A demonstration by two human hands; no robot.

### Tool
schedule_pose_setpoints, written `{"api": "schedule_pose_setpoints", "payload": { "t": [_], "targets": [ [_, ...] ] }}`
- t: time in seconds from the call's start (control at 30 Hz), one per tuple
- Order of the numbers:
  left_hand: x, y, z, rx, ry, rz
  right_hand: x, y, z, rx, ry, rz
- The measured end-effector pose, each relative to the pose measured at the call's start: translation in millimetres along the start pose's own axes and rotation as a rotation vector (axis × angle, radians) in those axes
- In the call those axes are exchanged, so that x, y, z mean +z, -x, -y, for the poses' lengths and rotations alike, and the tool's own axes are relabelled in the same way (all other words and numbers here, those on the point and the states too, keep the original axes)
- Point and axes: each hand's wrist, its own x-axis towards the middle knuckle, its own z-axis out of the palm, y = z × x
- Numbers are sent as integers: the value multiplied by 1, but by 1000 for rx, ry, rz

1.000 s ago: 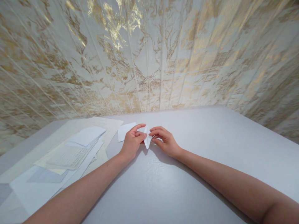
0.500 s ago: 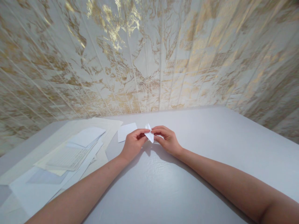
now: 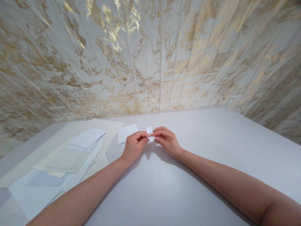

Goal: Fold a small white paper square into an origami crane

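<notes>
A small piece of folded white paper (image 3: 150, 129) is pinched between my two hands, a little above the table. My left hand (image 3: 135, 143) grips its left side with thumb and fingertips. From the other side, my right hand (image 3: 168, 141) holds it the same way, fingers curled and thumb underneath. One pointed part of the paper stands up above the fingertips and a bit shows below them; the rest is hidden by the fingers. Behind my left hand lies a flat white sheet of paper (image 3: 125, 132).
Loose papers and envelopes (image 3: 87, 138) are piled on the left of the pale table (image 3: 145, 194), including a lined, printed sheet (image 3: 67, 160). Beyond the table's back edge rises a wall or curtain (image 3: 145, 62) with a gold pattern.
The folded paper has been turned between my fingertips, so its long lower point no longer hangs down as far. Both hands stay in nearly the same place.
</notes>
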Motion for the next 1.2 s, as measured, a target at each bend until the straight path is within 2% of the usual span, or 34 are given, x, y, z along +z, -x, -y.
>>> {"api": "schedule_pose_setpoints", "payload": {
  "t": [0.17, 0.27, 0.5, 0.6, 0.9, 1.2],
  "targets": [
    [2, 1, -1, -41, 48, -15, 0, -1, 1, 19, -12, -38],
    [2, 0, 2, -88, 105, 22, 1, -2, 3, 57, -26, -49],
    [5, -1, 9, -175, 239, 40, 7, 0, 5, 334, -232, -53],
    [7, 0, 6, -220, 313, 24, 10, 1, 6, 398, -286, -68],
    [9, -1, 6, -230, 319, 7, 15, 0, 8, 413, -256, -152],
    [11, 0, 8, -204, 297, 6, 13, 0, 7, 421, -323, -113]
  ]
}}
